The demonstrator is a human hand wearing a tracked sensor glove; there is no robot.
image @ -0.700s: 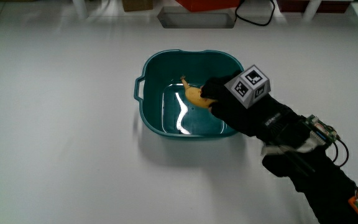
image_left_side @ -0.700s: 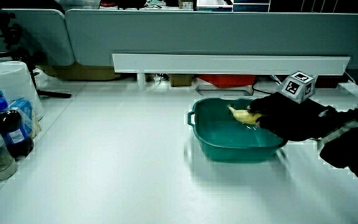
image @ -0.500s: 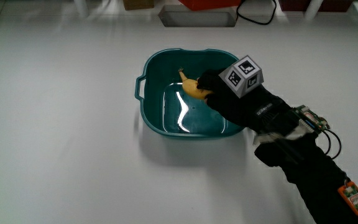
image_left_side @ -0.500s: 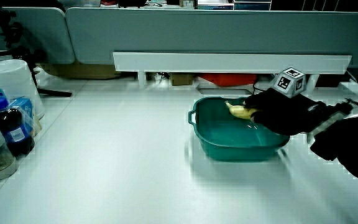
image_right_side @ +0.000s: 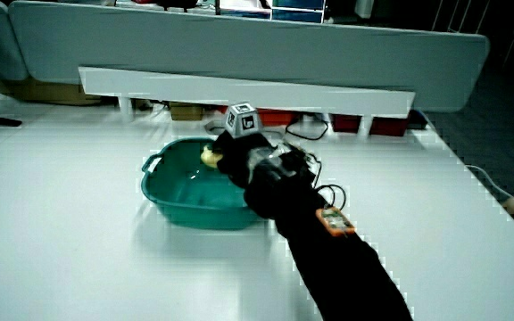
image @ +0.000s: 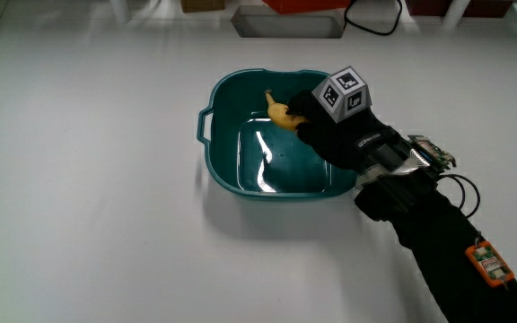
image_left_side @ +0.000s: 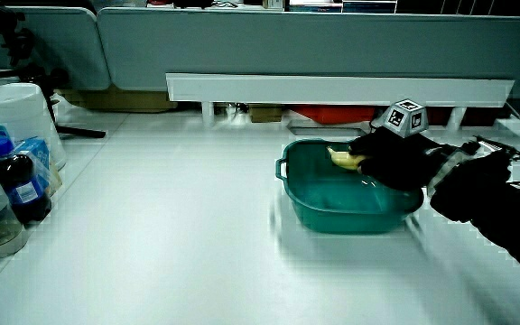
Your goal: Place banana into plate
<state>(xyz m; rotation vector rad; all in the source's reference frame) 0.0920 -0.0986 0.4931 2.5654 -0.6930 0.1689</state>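
I had the hand (image: 330,130) inside the teal basin (image: 227,166), reaching in over its rim, with the fingers clamped on the banana (image: 281,114). The banana sat just above the basin's floor, near the wall farthest from me, its stem end poking out past the fingertips. In both side views the banana (image_left_side: 342,159) showed as a yellow piece at the front of the hand (image_right_side: 237,152), level with the rim. The basin stood on the white desk (image: 88,179), and bottles (image_left_side: 16,185) stood at the desk's edge.

The hand (image: 330,126) — fingers curled tight, forearm (image: 429,233) outstretched — palm down.
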